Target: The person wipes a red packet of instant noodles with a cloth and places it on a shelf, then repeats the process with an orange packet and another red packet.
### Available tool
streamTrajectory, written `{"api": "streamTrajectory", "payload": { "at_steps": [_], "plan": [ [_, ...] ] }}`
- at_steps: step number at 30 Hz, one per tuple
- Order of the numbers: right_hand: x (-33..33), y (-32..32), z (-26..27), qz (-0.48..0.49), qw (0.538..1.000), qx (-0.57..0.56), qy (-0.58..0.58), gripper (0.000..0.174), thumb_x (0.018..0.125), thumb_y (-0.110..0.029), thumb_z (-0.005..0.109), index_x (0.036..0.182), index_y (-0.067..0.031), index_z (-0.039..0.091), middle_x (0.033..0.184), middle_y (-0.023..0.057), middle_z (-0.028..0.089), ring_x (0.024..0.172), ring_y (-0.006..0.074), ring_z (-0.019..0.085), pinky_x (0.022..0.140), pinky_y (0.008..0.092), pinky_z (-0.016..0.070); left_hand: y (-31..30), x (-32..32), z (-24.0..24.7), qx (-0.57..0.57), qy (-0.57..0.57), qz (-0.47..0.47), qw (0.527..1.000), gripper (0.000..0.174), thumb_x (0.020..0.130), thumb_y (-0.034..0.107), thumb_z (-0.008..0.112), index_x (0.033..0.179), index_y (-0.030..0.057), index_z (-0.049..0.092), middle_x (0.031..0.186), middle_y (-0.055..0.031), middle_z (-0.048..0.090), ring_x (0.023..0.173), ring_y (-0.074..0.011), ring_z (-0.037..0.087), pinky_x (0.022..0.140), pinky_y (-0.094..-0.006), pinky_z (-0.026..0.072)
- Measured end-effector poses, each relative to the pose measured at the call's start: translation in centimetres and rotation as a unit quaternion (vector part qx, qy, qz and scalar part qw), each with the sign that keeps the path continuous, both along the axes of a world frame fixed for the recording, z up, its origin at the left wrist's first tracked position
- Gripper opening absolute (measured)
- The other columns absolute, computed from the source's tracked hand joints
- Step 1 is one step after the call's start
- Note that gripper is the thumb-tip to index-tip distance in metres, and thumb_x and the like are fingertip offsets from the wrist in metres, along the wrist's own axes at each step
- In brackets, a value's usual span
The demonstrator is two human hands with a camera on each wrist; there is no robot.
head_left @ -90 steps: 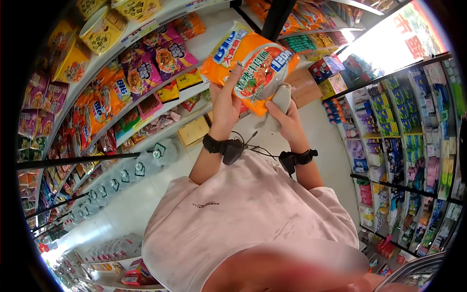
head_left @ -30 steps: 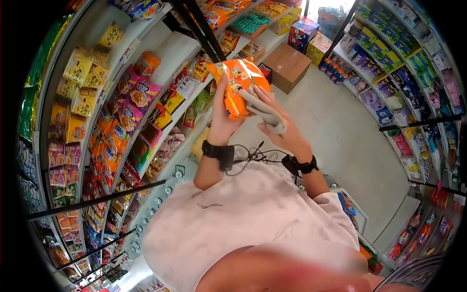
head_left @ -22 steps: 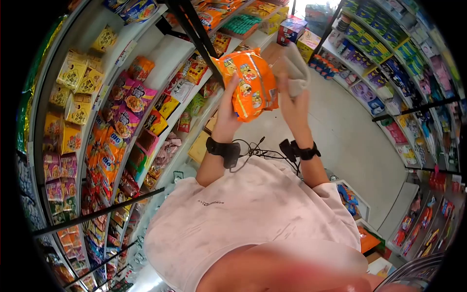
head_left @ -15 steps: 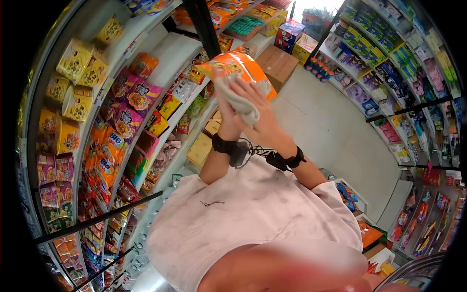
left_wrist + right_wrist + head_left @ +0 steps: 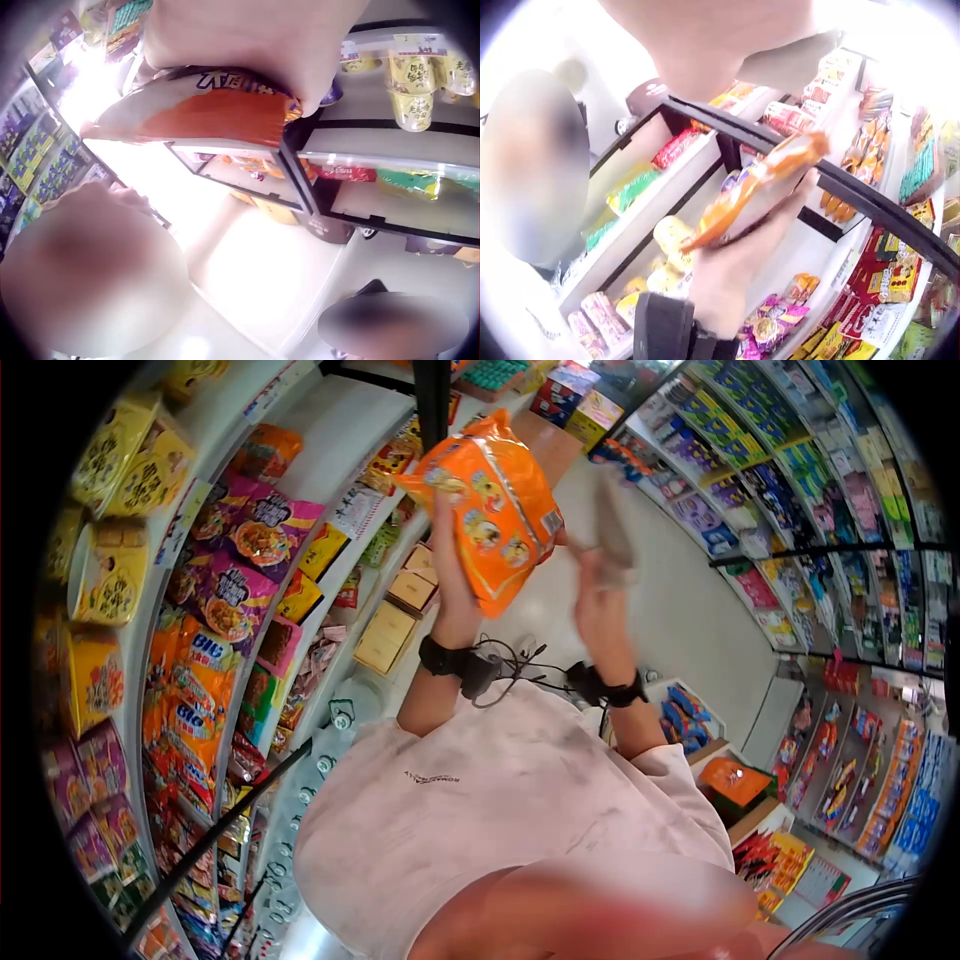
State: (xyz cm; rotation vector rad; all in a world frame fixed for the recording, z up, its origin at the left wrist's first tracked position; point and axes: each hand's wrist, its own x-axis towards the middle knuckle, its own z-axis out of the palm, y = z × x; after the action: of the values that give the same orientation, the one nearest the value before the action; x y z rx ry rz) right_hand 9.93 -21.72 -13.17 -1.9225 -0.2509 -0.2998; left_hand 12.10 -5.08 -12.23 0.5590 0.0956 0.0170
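My left hand grips an orange bag of instant noodles by its left side, raised in front of the chest. The bag's back, with small round pictures and a barcode, faces up in the head view. Large print shows on the bag in the left wrist view. To the right of it, apart from the bag, my right hand holds a grey cloth, both blurred by motion. The right wrist view shows the cloth at the right hand, beyond which the bag is seen edge-on.
Shelves of noodle bags and yellow noodle cups rise on the left, beside a black post. Large water bottles line the floor below. A cardboard box stands ahead, and packed shelves run along the right.
The bag has turned from its printed front to its back. The cloth, which lay against the bag half a second ago, has swung off to the right with my right hand.
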Motion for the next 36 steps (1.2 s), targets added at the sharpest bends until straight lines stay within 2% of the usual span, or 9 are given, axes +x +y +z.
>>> {"api": "streamTrajectory", "payload": {
  "at_steps": [2, 5, 8, 10, 11, 13, 15, 24, 36],
  "plan": [
    [-0.8, 3.0, 1.9, 0.096, 0.968, -0.203, -0.116, 0.054, 0.101, -0.022, 0.050, 0.151, -0.0045, 0.037, 0.157, 0.0201, 0.031, 0.151, 0.0283, 0.019, 0.116, 0.0558, 0.0206, -2.0, -0.9, 0.2, 0.058, 0.003, -0.033, 0.998, 0.062, 0.105, 0.052, 0.036, 0.145, 0.0058, 0.038, 0.141, -0.0123, 0.051, 0.129, -0.0224, 0.052, 0.110, -0.0384, 0.0418],
    [-1.6, 2.9, 1.9, 0.025, 0.972, -0.194, -0.133, 0.063, 0.098, -0.027, 0.055, 0.152, -0.0017, 0.034, 0.155, 0.0243, 0.033, 0.148, 0.0355, 0.025, 0.120, 0.0519, 0.0069, -2.7, -1.4, 0.8, -0.004, -0.013, -0.083, 0.996, 0.062, 0.105, 0.053, 0.032, 0.145, 0.0061, 0.040, 0.139, -0.0116, 0.053, 0.126, -0.0222, 0.055, 0.110, -0.0372, 0.0415],
    [-0.9, 0.5, -0.1, -0.047, 0.988, -0.077, -0.128, 0.059, 0.101, -0.028, 0.051, 0.150, 0.0018, 0.035, 0.156, 0.0228, 0.032, 0.146, 0.0313, 0.030, 0.119, 0.0471, 0.0188, -3.3, -1.6, 0.6, -0.014, 0.002, -0.110, 0.994, 0.063, 0.105, 0.054, 0.033, 0.143, 0.0057, 0.043, 0.138, -0.0121, 0.054, 0.126, -0.0222, 0.056, 0.105, -0.0377, 0.0469],
    [-1.8, -0.4, 0.6, -0.105, 0.991, 0.070, -0.047, 0.051, 0.104, -0.035, 0.047, 0.136, 0.0051, 0.049, 0.129, 0.0178, 0.057, 0.116, 0.0211, 0.057, 0.093, 0.0337, 0.0455, -4.2, -1.7, 0.8, -0.014, 0.017, -0.130, 0.991, 0.065, 0.104, 0.057, 0.032, 0.142, 0.0053, 0.044, 0.137, -0.0124, 0.055, 0.125, -0.0223, 0.056, 0.101, -0.0374, 0.0502],
    [-2.3, -2.2, 0.1, -0.111, 0.989, 0.101, 0.020, 0.050, 0.104, -0.036, 0.048, 0.132, 0.0051, 0.051, 0.120, 0.0150, 0.061, 0.106, 0.0179, 0.060, 0.083, 0.0303, 0.0484, -4.1, -1.4, -0.5, -0.142, -0.020, -0.188, 0.972, 0.062, 0.101, 0.042, 0.054, 0.148, 0.0067, 0.035, 0.142, -0.0132, 0.049, 0.127, -0.0241, 0.054, 0.101, -0.0395, 0.0521],
    [-4.1, -5.0, 1.1, -0.124, 0.966, 0.179, 0.138, 0.046, 0.103, -0.040, 0.052, 0.118, 0.0034, 0.058, 0.091, 0.0061, 0.066, 0.076, 0.0103, 0.063, 0.060, 0.0240, 0.0487, -6.2, -3.1, -2.4, 0.149, -0.228, -0.021, 0.962, 0.074, 0.093, 0.024, 0.067, 0.153, 0.0096, 0.025, 0.146, -0.0138, 0.044, 0.129, -0.0257, 0.052, 0.103, -0.0419, 0.0512],
    [-6.6, -8.2, 3.9, -0.084, 0.963, 0.169, 0.194, 0.044, 0.103, -0.039, 0.052, 0.117, 0.0019, 0.058, 0.090, 0.0063, 0.066, 0.074, 0.0098, 0.063, 0.060, 0.0233, 0.0487, -7.6, -4.3, -3.4, 0.202, -0.235, -0.034, 0.950, 0.109, 0.076, -0.005, 0.080, 0.157, 0.0159, 0.011, 0.152, -0.0146, 0.034, 0.134, -0.0282, 0.047, 0.105, -0.0449, 0.0505],
    [-16.9, -16.4, 3.7, -0.189, 0.933, 0.284, 0.113, 0.044, 0.103, -0.042, 0.053, 0.119, -0.0020, 0.059, 0.080, 0.0026, 0.066, 0.063, 0.0073, 0.060, 0.052, 0.0206, 0.0409, -15.1, -7.4, 1.1, -0.010, -0.009, -0.335, 0.942, 0.064, 0.102, 0.057, 0.040, 0.145, 0.0089, 0.039, 0.139, -0.0146, 0.053, 0.122, -0.0261, 0.060, 0.097, -0.0474, 0.0552],
    [-25.7, -23.9, 2.3, -0.310, 0.916, 0.243, 0.082, 0.049, 0.104, -0.042, 0.050, 0.125, 0.0011, 0.058, 0.108, 0.0042, 0.065, 0.097, 0.0086, 0.058, 0.083, 0.0238, 0.0466, -24.3, -17.2, 2.4, 0.156, -0.003, -0.330, 0.931, 0.044, 0.092, 0.013, 0.070, 0.129, 0.0009, 0.051, 0.122, -0.0132, 0.063, 0.110, -0.0237, 0.066, 0.089, -0.0381, 0.0574]
  ]
}}
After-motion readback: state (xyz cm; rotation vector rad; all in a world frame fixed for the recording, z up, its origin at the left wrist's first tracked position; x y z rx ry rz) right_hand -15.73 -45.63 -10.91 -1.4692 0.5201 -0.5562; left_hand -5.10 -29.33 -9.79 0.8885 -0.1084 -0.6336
